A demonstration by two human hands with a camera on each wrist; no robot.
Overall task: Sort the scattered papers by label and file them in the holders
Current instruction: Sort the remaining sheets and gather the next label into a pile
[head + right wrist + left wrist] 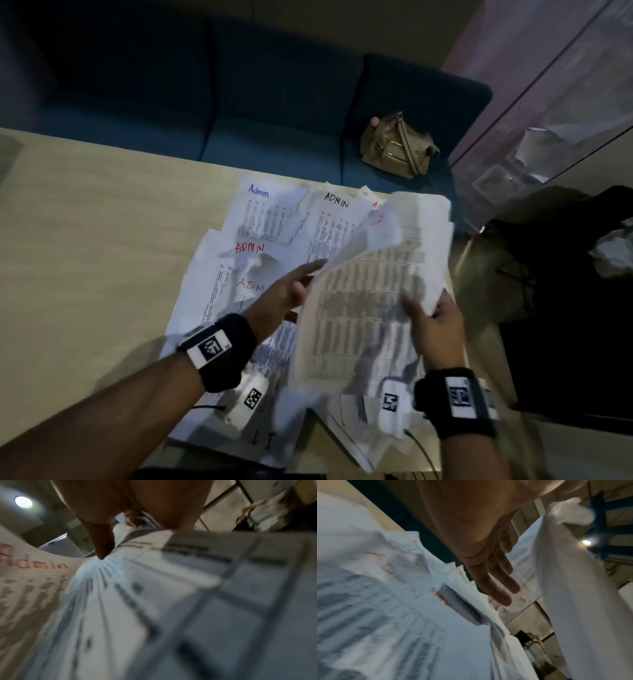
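Right hand grips papers over table; sofa behind.

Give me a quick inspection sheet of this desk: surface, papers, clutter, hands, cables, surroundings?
Surface: pale wooden table, mostly bare on its left side.
Job's things: loose papers overlapping, several marked "Admin"; raised sheets lifted off the pile; no holders seen.
Clutter: nothing seen.
Hands: left hand fingers straight, reaching towards the raised sheets; right hand grips their right edge.
Cables: thin black cable beside the right wrist.
Surroundings: blue sofa behind the table, tan handbag on it.
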